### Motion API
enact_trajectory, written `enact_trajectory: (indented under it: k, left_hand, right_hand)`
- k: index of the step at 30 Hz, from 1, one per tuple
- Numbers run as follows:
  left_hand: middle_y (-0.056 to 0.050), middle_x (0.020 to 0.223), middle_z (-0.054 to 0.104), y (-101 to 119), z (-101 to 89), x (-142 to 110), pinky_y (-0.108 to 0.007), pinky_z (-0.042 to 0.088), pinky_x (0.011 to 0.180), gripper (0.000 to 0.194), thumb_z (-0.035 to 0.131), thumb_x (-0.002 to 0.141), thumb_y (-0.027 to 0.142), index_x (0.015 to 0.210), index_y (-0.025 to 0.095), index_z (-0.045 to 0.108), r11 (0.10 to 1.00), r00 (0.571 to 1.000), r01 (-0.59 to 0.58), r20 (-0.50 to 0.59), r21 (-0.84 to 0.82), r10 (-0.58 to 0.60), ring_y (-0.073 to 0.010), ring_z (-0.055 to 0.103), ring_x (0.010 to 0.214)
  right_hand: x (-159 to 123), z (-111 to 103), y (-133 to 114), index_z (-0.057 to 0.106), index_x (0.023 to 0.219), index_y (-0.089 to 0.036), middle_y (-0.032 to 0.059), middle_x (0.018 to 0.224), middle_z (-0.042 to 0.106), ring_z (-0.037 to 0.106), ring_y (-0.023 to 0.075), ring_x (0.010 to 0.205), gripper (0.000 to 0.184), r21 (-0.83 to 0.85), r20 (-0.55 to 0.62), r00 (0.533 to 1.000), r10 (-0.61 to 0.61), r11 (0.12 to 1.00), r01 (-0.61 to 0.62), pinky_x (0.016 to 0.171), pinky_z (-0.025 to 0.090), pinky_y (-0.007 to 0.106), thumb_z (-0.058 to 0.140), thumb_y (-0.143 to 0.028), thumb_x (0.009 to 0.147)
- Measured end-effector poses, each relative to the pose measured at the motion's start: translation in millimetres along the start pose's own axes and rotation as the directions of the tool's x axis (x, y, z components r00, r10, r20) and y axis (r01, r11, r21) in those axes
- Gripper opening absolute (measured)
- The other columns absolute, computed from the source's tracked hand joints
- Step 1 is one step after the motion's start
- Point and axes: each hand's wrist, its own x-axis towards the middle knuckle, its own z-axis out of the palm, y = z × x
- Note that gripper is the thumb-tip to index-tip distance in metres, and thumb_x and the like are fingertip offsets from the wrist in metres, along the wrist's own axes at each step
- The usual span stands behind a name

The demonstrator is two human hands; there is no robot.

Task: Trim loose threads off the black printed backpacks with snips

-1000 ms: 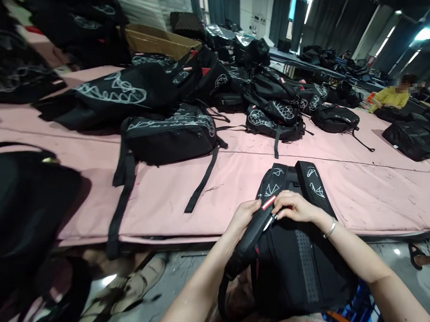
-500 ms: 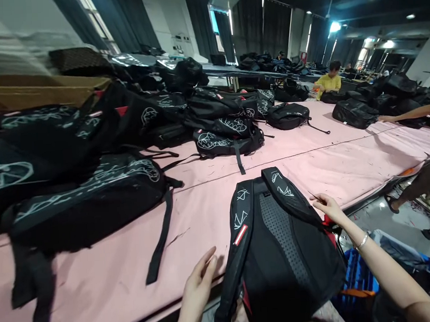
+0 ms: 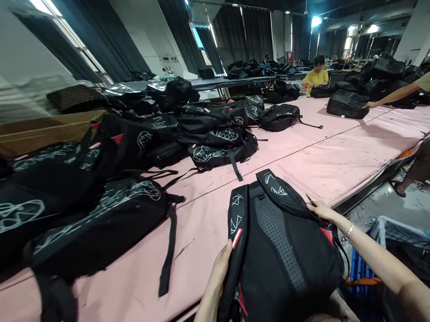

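Observation:
A black backpack (image 3: pixel 313 256) stands tilted at the table's near edge, its padded back panel and two shoulder straps facing up. White scribble patterns mark the straps. My left hand (image 3: pixel 221 267) is closed at the outer edge of the left shoulder strap (image 3: pixel 235 222), beside its red-and-white tag; the fingertips are hidden behind the strap. At the pack's right side, my right hand (image 3: pixel 324 211) is closed with a thin dark pointed tool (image 3: pixel 310 200) sticking out between its fingers. That hand also touches the pack's side; the tool's exact kind cannot be made out.
Several black backpacks (image 3: pixel 97 228) with white patterns lie along the left of the pink-covered table (image 3: pixel 199 218). A cardboard box (image 3: pixel 46 132) sits behind them. Blue crates (image 3: pixel 362 263) stand low at right. A co-worker's hand (image 3: pixel 371 105) touches a black bag (image 3: pixel 346 104); a person in yellow (image 3: pixel 314 78) sits farther back.
My left hand has moved from the open space beside the backpack onto its left strap. My right hand has come closer against the pack's side. The view has shifted slightly.

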Motion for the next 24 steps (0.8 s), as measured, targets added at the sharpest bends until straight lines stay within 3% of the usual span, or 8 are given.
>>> enact_trajectory:
  k: [4,7,9,11,15,17,20,24]
  left_hand:
    - [-0.012,0.085,0.07,12.8,-13.2,9.1,-0.034,0.051,0.065,0.05,0.051,0.072,0.057,0.089,0.012,0.065,0.976,0.987,-0.117,-0.088,0.182,0.134,-0.0261,0.065,0.08]
    - [-0.013,0.099,0.066,28.4,-8.2,18.4,-0.035,0.048,0.076,0.041,0.06,0.067,0.045,0.094,0.013,0.064,0.903,0.906,-0.271,-0.23,0.334,0.357,-0.0277,0.059,0.097]
    - [-0.012,0.1,0.064,38.9,8.2,24.1,-0.034,0.047,0.078,0.039,0.059,0.068,0.042,0.096,0.015,0.062,0.871,0.868,-0.375,-0.211,0.318,0.45,-0.0245,0.059,0.092]
    - [-0.009,0.089,0.066,45.3,33.1,29.0,-0.032,0.049,0.07,0.036,0.058,0.07,0.043,0.092,0.014,0.063,0.857,0.869,-0.444,-0.107,0.261,0.483,-0.0196,0.062,0.074]
    - [-0.007,0.077,0.066,40.9,85.2,36.4,-0.027,0.05,0.059,0.034,0.055,0.072,0.042,0.087,0.013,0.062,0.87,0.884,-0.465,0.023,0.161,0.468,-0.015,0.061,0.061]
    - [-0.008,0.08,0.064,33.9,101.6,38.3,-0.026,0.05,0.06,0.034,0.052,0.075,0.042,0.09,0.012,0.059,0.873,0.879,-0.47,-0.017,0.131,0.476,-0.0138,0.061,0.063]
    - [-0.008,0.084,0.062,26.2,110.0,38.1,-0.025,0.049,0.059,0.033,0.046,0.079,0.041,0.092,0.012,0.057,0.873,0.871,-0.469,-0.093,0.13,0.482,-0.0123,0.059,0.062]
    - [-0.004,0.075,0.061,27.5,106.7,33.7,-0.023,0.043,0.054,0.027,0.052,0.075,0.04,0.083,0.016,0.06,0.864,0.866,-0.459,-0.11,0.207,0.487,-0.0128,0.055,0.059]
  right_hand:
    - [-19.3,1.5,-0.9,0.067,0.095,-0.017,0.0095,0.092,0.069,0.061,0.0263,0.093,0.025,-0.019,0.021,1.0,-0.007,1.0,0.008,0.085,0.042,0.037,0.058,-0.03,0.075]
    - [-27.1,-2.2,-11.8,0.065,0.099,-0.017,0.011,0.1,0.067,0.057,0.0272,0.103,0.025,-0.007,-0.032,0.999,-0.031,0.999,0.031,0.091,0.037,0.04,0.05,-0.023,0.079]
    - [-30.6,-1.9,-24.9,0.061,0.104,-0.018,0.0103,0.11,0.062,0.052,0.0247,0.11,0.027,0.027,-0.051,0.996,-0.072,0.997,0.073,0.095,0.035,0.039,0.045,-0.023,0.083]
    - [-36.1,4.5,-40.0,0.06,0.104,-0.018,0.009,0.113,0.062,0.053,0.0228,0.111,0.026,0.077,-0.02,0.993,-0.114,0.99,0.115,0.095,0.036,0.036,0.048,-0.025,0.082]
    - [-58.6,35.3,-64.3,0.057,0.086,-0.017,0.0058,0.079,0.069,0.067,0.0205,0.072,0.022,0.216,0.13,0.985,-0.114,0.973,0.085,0.068,0.05,0.033,0.045,-0.036,0.085]
    - [-72.3,52.8,-70.1,0.052,0.086,-0.018,0.0032,0.07,0.068,0.066,0.0187,0.059,0.029,0.408,0.207,0.974,-0.09,0.913,-0.003,0.057,0.051,0.03,0.041,-0.045,0.085]
    - [-87.2,71.7,-72.0,0.046,0.083,-0.018,0.0027,0.066,0.067,0.066,0.0188,0.055,0.039,0.664,0.282,0.959,-0.026,0.727,-0.175,0.051,0.049,0.028,0.05,-0.057,0.076]
    - [-94.5,84.5,-70.9,0.044,0.078,-0.017,0.0055,0.068,0.068,0.065,0.0184,0.054,0.045,0.751,0.303,0.953,0.0,0.616,-0.239,0.05,0.047,0.026,0.055,-0.061,0.071]
